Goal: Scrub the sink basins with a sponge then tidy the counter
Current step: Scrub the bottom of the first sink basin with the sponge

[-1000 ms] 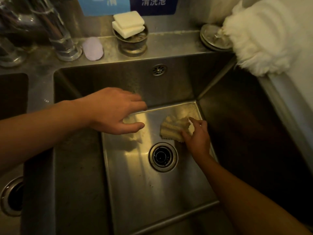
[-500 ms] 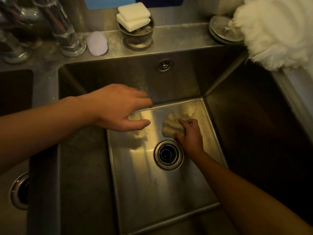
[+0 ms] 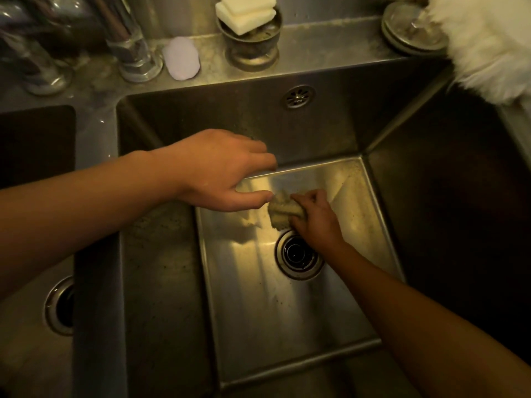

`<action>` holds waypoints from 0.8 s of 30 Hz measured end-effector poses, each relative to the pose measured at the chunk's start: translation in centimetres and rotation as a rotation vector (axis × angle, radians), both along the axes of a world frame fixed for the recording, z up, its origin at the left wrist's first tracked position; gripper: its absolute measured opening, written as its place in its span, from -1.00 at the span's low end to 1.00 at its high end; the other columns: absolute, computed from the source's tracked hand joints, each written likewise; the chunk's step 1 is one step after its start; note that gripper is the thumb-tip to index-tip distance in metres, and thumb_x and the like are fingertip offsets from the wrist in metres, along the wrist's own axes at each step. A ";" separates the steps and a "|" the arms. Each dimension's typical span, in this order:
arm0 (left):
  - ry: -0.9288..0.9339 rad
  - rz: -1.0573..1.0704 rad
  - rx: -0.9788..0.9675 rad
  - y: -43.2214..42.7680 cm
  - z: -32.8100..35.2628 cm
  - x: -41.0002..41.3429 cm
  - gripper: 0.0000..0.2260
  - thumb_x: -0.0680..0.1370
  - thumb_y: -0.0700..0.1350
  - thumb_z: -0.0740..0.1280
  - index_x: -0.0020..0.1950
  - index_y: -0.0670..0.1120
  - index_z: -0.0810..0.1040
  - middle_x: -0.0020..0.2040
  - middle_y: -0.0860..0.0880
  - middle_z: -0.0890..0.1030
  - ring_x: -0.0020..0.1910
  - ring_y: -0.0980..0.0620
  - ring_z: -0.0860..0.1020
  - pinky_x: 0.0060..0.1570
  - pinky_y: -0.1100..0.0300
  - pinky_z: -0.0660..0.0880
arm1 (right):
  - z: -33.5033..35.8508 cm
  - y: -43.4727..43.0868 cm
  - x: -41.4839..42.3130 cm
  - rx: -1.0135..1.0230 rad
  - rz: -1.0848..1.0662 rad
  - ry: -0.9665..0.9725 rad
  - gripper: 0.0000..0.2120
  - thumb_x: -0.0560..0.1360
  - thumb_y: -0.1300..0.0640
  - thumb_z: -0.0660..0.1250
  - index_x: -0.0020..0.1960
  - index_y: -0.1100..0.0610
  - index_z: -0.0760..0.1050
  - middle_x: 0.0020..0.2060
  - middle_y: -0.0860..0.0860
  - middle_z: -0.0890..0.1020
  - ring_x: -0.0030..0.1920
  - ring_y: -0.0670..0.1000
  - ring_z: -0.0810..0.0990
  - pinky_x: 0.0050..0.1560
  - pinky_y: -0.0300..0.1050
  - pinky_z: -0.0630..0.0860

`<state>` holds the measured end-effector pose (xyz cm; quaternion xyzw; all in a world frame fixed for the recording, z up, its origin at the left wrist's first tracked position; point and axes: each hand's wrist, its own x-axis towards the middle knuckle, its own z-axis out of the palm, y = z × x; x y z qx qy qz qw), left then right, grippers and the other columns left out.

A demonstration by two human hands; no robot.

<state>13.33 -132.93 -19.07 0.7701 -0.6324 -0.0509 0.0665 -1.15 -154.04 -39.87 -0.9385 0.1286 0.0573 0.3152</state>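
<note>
We see the right hand (image 3: 314,216) gripping the sponge (image 3: 280,212) flat on the basin floor (image 3: 258,297) just above the drain (image 3: 298,254) to scrub, while the left hand (image 3: 221,170) hovers relaxed, holding nothing, beside it.

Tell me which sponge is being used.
The tan sponge gripped by the right hand, on the basin floor beside the drain; the two white sponges sit stacked, untouched, on the metal cup.

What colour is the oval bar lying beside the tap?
The oval bar is pale lilac, clearest in the head view.
</note>
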 end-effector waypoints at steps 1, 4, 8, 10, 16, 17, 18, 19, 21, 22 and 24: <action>-0.003 -0.002 0.003 0.0 -0.1 0.0 -0.44 0.55 0.37 0.03 0.32 0.02 0.43 0.12 -0.02 0.55 0.00 -0.06 0.56 -0.01 0.03 0.52 | 0.1 0.5 0.2 -0.012 0.047 0.012 -0.45 0.43 0.03 0.46 0.40 -0.05 0.44 0.21 0.02 0.34 0.15 0.08 0.50 0.18 -0.08 0.49; -0.018 -0.010 0.003 0.0 -0.2 0.0 -0.45 0.55 0.36 0.04 0.32 0.02 0.44 0.12 -0.01 0.56 0.01 -0.05 0.56 0.00 0.04 0.51 | 0.0 2.2 0.6 -0.116 0.156 -0.049 -0.54 0.44 0.00 0.43 0.33 -0.07 0.50 0.15 0.00 0.35 0.09 0.07 0.50 0.09 -0.08 0.51; -0.018 -0.005 0.019 -0.1 -0.2 0.1 -0.44 0.55 0.37 0.01 0.34 0.04 0.42 0.14 -0.01 0.54 0.02 -0.01 0.55 0.01 0.04 0.51 | 0.0 6.3 -0.3 -0.049 0.233 -0.151 -0.81 0.49 0.08 0.38 0.10 0.04 0.55 0.04 0.19 0.53 0.04 0.24 0.57 -0.08 0.09 0.57; -0.008 -0.001 0.023 -0.1 -0.2 0.1 -0.43 0.55 0.37 -0.01 0.34 0.04 0.41 0.14 -0.01 0.54 0.02 -0.01 0.55 0.01 0.03 0.51 | -0.4 7.9 -1.5 0.003 0.336 -0.105 -0.71 0.51 0.10 0.36 0.23 0.02 0.55 0.13 0.11 0.48 0.08 0.13 0.51 0.01 0.02 0.53; 0.004 0.009 0.014 0.0 -0.2 0.3 -0.44 0.54 0.37 0.00 0.32 0.03 0.41 0.12 -0.03 0.55 0.03 -0.07 0.56 0.00 -0.01 0.52 | 0.9 6.1 -5.7 0.082 0.509 -0.018 -0.62 0.46 0.06 0.43 0.27 0.05 0.58 0.14 0.10 0.47 0.07 0.06 0.48 -0.01 -0.11 0.44; 0.004 0.007 0.005 -0.1 -0.2 0.3 -0.44 0.54 0.37 0.01 0.32 0.02 0.42 0.12 -0.03 0.55 0.03 -0.08 0.56 0.00 0.00 0.52 | 1.4 5.0 -6.1 0.079 0.522 0.004 -0.62 0.46 0.07 0.44 0.27 0.06 0.58 0.13 0.11 0.48 0.07 0.06 0.48 0.01 -0.10 0.44; 0.002 0.007 -0.006 -0.1 -0.2 0.3 -0.45 0.54 0.36 0.02 0.30 0.02 0.42 0.11 -0.04 0.55 0.03 -0.09 0.56 0.00 0.00 0.52 | 1.8 3.6 -6.1 0.071 0.507 0.003 -0.63 0.46 0.08 0.44 0.26 0.08 0.58 0.13 0.11 0.48 0.07 0.06 0.48 0.03 -0.12 0.42; -0.001 0.007 -0.016 0.0 -0.1 0.3 -0.46 0.54 0.36 0.03 0.28 0.02 0.43 0.09 -0.04 0.55 0.02 -0.10 0.57 -0.01 0.00 0.52 | 2.4 1.9 -5.9 0.048 0.459 0.024 -0.64 0.47 0.10 0.44 0.25 0.08 0.58 0.14 0.10 0.47 0.08 0.06 0.49 0.04 -0.16 0.40; -0.010 0.009 -0.025 0.0 -0.1 0.2 -0.49 0.55 0.35 0.04 0.24 0.01 0.44 0.06 -0.04 0.55 0.00 -0.12 0.57 -0.03 0.01 0.52 | 3.5 -1.8 -5.3 -0.005 0.311 0.075 -0.62 0.46 0.14 0.44 0.27 0.08 0.57 0.17 0.09 0.44 0.11 0.08 0.52 0.09 -0.25 0.37; -0.007 0.013 -0.028 0.0 0.0 0.1 -0.50 0.55 0.34 0.05 0.22 0.00 0.44 0.04 -0.05 0.55 -0.01 -0.13 0.57 -0.04 0.00 0.52 | 3.7 -4.0 -5.1 -0.042 0.249 0.084 -0.60 0.45 0.15 0.46 0.28 0.08 0.57 0.18 0.10 0.44 0.12 0.09 0.53 0.11 -0.28 0.34; 0.006 0.024 -0.037 -0.1 0.1 0.1 -0.51 0.55 0.34 0.06 0.21 0.00 0.44 0.03 -0.05 0.55 -0.01 -0.15 0.57 -0.05 -0.02 0.53 | 4.0 -7.7 -5.5 -0.120 0.139 0.119 -0.59 0.44 0.17 0.47 0.28 0.09 0.58 0.19 0.12 0.44 0.14 0.13 0.55 0.13 -0.29 0.32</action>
